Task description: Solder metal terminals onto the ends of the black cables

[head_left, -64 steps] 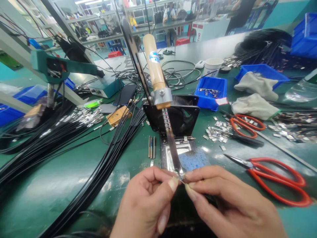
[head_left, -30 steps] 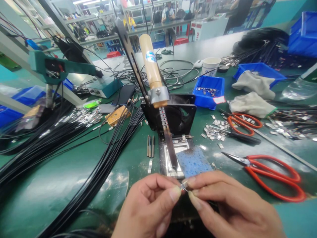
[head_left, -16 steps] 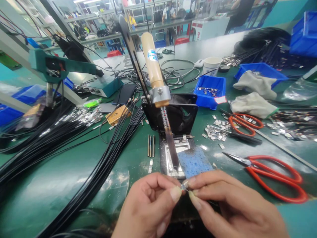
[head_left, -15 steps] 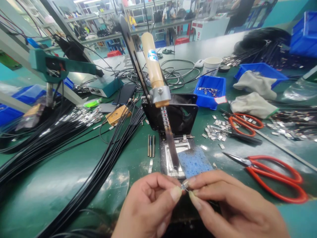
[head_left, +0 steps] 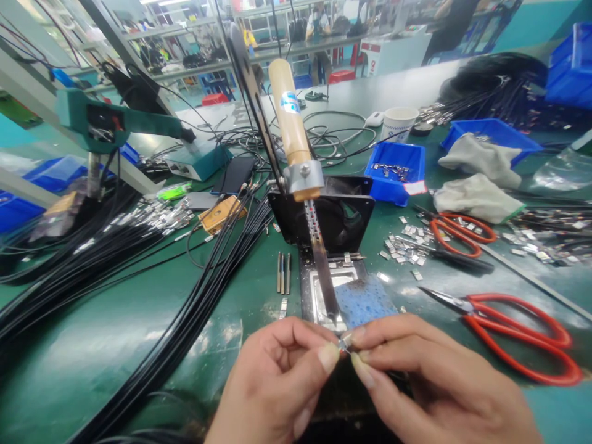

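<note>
Pinched tiny shiny metal pc. point(head_left: 343, 345) betw. L fingers point(head_left: 328, 356) & R fingers point(head_left: 388, 333), nr. cyl. tan-handled iron point(head_left: 292, 126) & porous sponge point(head_left: 365, 301); held over glossy green desk point(head_left: 189, 308), w/ red stools point(head_left: 341, 76) beyond.

The left hand point(head_left: 282, 382) and right hand point(head_left: 430, 376) meet at a small metal part point(head_left: 343, 345), holding it between their fingertips; its details are too small to tell. Just beyond it, a soldering iron point(head_left: 292, 132) slants down, clamped in front of a black fan point(head_left: 354, 216). A blue sponge point(head_left: 367, 299) lies right of the iron's tip. Farther right, red-handled scissors point(head_left: 472, 305) rest on the green table point(head_left: 139, 351), with gloves point(head_left: 478, 197) and a blue bin point(head_left: 395, 192) behind. Black cables point(head_left: 226, 259) sweep across the left side.
</note>
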`<state>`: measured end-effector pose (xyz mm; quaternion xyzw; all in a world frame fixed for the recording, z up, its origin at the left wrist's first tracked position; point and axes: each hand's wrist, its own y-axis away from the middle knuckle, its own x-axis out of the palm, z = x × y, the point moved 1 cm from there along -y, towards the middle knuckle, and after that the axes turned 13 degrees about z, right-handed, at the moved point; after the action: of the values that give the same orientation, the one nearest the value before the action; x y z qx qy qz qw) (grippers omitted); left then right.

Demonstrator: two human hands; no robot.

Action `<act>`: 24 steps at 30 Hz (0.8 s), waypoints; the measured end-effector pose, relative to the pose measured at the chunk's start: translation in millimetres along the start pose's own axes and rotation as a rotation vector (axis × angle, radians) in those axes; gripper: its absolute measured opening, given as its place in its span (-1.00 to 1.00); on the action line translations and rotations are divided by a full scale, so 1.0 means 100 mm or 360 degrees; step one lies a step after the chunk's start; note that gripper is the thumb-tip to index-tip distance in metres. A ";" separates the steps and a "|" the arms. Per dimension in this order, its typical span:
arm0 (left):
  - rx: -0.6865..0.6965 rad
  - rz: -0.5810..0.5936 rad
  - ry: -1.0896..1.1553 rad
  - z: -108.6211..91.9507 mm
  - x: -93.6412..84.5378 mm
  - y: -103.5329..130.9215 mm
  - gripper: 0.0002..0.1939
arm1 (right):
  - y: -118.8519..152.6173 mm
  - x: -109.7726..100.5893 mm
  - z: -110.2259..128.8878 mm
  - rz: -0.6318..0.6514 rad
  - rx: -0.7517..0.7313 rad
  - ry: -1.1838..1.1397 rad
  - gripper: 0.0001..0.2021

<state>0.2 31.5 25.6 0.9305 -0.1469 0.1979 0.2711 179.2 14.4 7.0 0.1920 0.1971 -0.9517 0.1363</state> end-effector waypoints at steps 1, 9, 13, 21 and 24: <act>0.0005 0.0002 0.0002 -0.01 0.01 0.00 -0.75 | 0.00 0.00 0.00 -0.0002 0.0009 0.0001 -0.78; 0.0010 -0.0024 -0.0074 -0.01 0.00 -0.02 -0.74 | 0.00 0.04 -0.03 -0.0037 0.0031 -0.0006 -0.77; -0.0017 0.0011 -0.0087 -0.01 -0.03 -0.02 -0.72 | -0.02 0.03 -0.02 -0.0040 0.0046 0.0003 -0.79; -0.0036 -0.0030 -0.0146 -0.04 -0.04 -0.02 -0.71 | -0.06 0.04 0.01 -0.0054 0.0042 0.0003 -0.79; -0.0023 -0.0024 -0.0153 -0.04 -0.04 -0.03 -0.73 | -0.06 0.04 -0.01 -0.0043 0.0045 0.0008 -0.78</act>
<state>-3.2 36.8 26.2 0.9379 -0.1543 0.1500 0.2720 173.6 19.5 6.3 0.1937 0.1865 -0.9556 0.1202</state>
